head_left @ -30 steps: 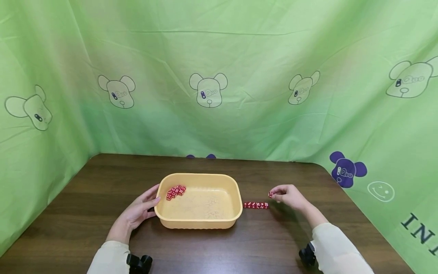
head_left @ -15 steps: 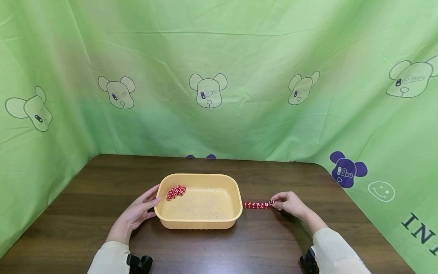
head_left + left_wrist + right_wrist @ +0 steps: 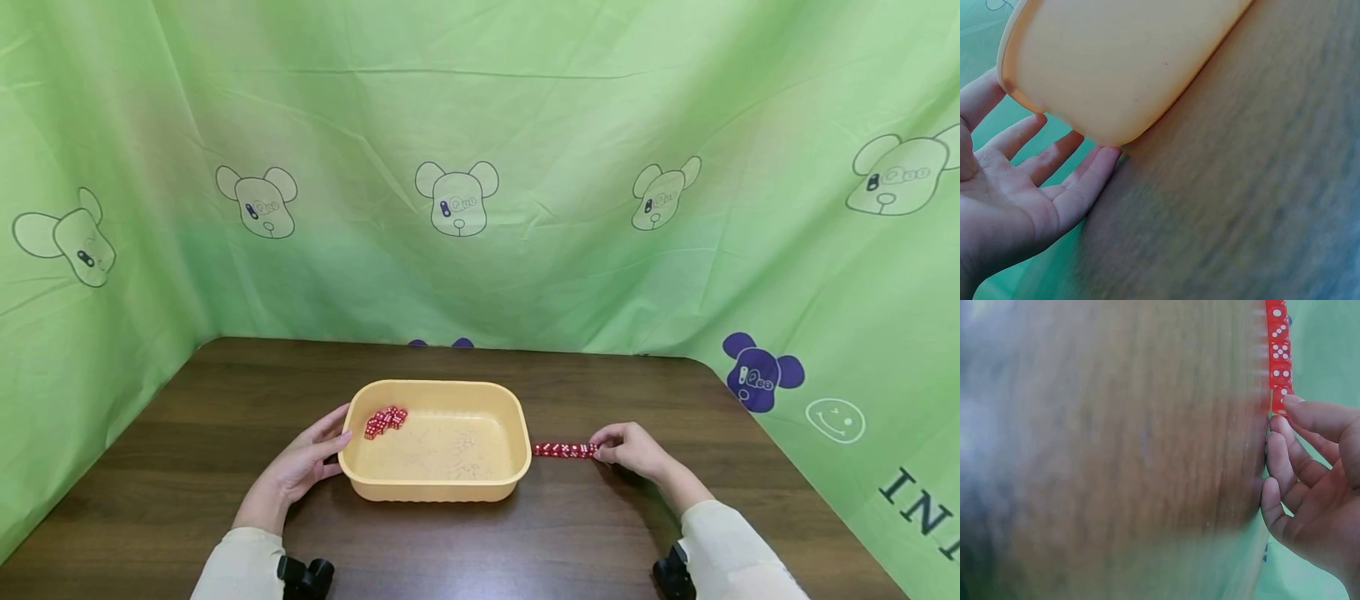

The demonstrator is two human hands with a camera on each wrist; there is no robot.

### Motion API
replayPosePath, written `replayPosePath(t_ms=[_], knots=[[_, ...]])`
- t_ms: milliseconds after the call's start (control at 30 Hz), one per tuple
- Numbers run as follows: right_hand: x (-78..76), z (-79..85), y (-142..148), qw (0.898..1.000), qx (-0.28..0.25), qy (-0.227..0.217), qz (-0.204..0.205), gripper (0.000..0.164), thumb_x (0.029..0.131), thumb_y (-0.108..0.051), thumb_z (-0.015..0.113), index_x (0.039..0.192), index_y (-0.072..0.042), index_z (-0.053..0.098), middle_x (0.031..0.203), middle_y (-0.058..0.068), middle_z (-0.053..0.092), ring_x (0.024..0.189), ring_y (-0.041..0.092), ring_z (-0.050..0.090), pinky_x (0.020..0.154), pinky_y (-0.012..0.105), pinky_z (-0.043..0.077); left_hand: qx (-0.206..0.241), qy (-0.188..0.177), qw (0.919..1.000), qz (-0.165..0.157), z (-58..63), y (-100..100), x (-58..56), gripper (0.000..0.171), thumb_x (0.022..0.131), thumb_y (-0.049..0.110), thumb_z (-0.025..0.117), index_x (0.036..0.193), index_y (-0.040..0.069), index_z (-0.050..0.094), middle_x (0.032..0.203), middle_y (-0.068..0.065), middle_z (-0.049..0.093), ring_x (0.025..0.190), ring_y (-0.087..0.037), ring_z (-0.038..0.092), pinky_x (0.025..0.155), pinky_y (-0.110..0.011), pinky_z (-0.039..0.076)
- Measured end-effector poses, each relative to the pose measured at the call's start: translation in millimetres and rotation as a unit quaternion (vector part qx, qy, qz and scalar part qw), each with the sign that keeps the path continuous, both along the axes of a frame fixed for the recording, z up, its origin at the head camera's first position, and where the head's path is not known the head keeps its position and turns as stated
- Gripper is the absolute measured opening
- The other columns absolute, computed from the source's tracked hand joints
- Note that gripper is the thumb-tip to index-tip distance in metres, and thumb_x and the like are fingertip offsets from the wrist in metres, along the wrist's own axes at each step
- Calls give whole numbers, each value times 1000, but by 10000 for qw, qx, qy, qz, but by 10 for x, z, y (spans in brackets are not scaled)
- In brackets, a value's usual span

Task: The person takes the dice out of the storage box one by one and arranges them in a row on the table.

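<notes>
A pale yellow plastic basin (image 3: 450, 442) stands on the table with several red dice (image 3: 386, 422) heaped in its left end. My left hand (image 3: 307, 458) rests against the basin's left end, its spread fingertips touching the outer wall in the left wrist view. From the basin's right side a straight row of red dice (image 3: 558, 450) runs across the wood. At the row's right end, my right hand (image 3: 633, 450) pinches a red die (image 3: 1282, 400) between thumb and finger, in line with the others. White pips show on the row's side in the right wrist view.
The brown wooden table (image 3: 450, 550) has a green cloth (image 3: 540, 283) with bear-head prints hanging behind it and on both sides. A black wrist camera (image 3: 303, 577) sits at the left sleeve, another black camera (image 3: 673, 573) at the right.
My right hand came down and toward me with a die, then slid it slightly left against the end of the row. My left hand and the basin stayed still.
</notes>
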State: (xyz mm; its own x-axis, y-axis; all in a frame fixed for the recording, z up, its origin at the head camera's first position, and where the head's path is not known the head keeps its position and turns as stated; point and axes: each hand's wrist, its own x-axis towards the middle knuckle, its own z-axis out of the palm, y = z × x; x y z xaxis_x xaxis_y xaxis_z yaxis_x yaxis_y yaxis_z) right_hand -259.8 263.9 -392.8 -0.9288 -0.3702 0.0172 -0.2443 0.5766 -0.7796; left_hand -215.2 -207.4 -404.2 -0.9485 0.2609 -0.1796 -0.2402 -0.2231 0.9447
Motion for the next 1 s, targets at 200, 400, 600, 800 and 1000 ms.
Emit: replayPosePath(t_ms=[200, 400, 600, 800, 1000], knots=[[1, 1, -5, 9999, 112, 92, 27, 13, 70, 7, 61, 81, 11, 60, 65, 6, 56, 56, 6, 46, 50, 21, 40, -36, -19, 10000, 38, -3, 5, 4, 59, 88, 9, 48, 138, 11, 18, 137, -19, 18, 112, -30, 38, 80, -40, 42], [4, 13, -12, 9999, 89, 68, 17, 15, 70, 6, 62, 83, 12, 60, 65, 6, 55, 55, 6, 46, 49, 21, 39, 3, -11, 10000, 25, -1, 3, 2, 59, 88, 9, 48, 138, 11, 18, 137, -20, 18, 112, -30, 38, 80, -40, 42], [1, 45, -16, 10000, -41, -59, -24, 20, 71, 3, 63, 87, 13, 58, 63, 3, 52, 54, 7, 45, 47, 21, 38, 12, -11, 10000, 45, -3, 2, 2, 59, 88, 8, 48, 138, 11, 18, 137, -19, 18, 112, -30, 37, 80, -41, 41], [-10, 101, -9, 9994, 1, -337, -107, 22, 73, 0, 62, 90, 12, 57, 62, 2, 50, 54, 10, 45, 46, 23, 37, 6, -9, 10000, 59, -2, 4, 5, 58, 88, 8, 48, 138, 11, 18, 137, -20, 19, 112, -30, 38, 80, -41, 41], [-56, 176, 15, 9993, 4, -373, -105, 26, 74, -2, 63, 93, 14, 55, 67, 4, 54, 60, 20, 52, 52, 30, 43, 48, 15, 10000, 16, 2, 3, 7, 58, 88, 7, 47, 138, 11, 17, 137, -19, 18, 112, -30, 37, 80, -41, 41]])
